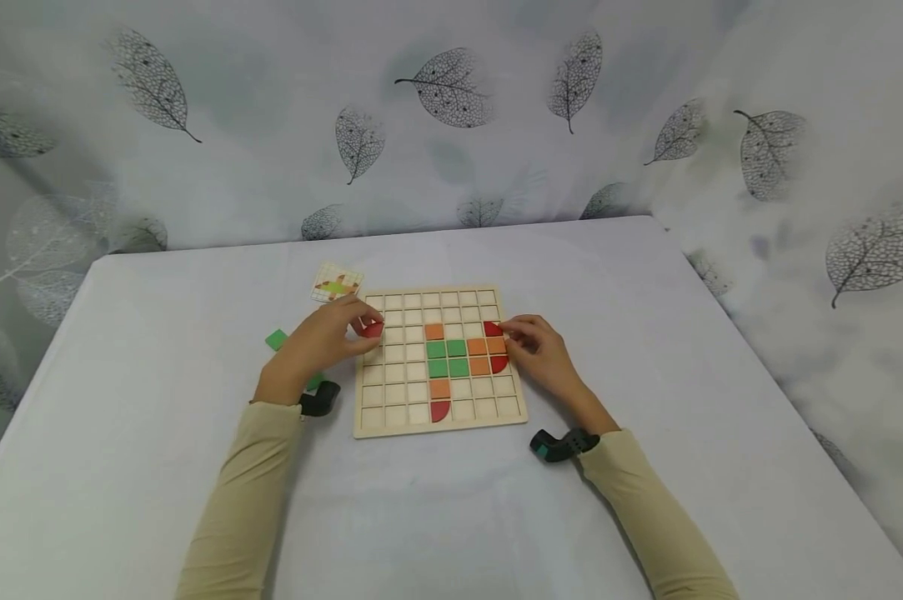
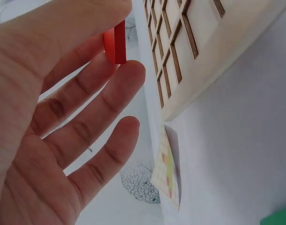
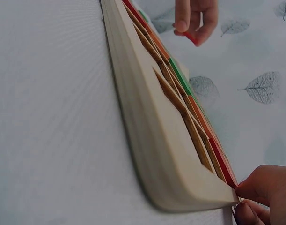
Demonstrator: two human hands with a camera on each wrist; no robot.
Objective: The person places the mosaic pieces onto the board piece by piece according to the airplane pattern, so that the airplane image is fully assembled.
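Card (image 1: pixel 337 284) lies just off board's (image 1: pixel 394 372) far L corner. Loose grn pc (image 1: pixel 276 339) L of L hand (image 1: pixel 322 340); 2nd grn pc (image 1: pixel 314 382) partly hidden by L wrist, which is in the way. Black cam (image 1: pixel 564 446) on R wrist.

Board: 2x2 grn sqs (image 1: pixel 447 358), 5 orange sqs (image 1: pixel 478 346), 3 red pcs (image 1: pixel 440 411). L thumb + fingers pinch red pc (image 2: pixel 120 44) above board's L edge. R hand (image 1: pixel 543 354): fingertips at R edge; pinching or resting, can't tell.
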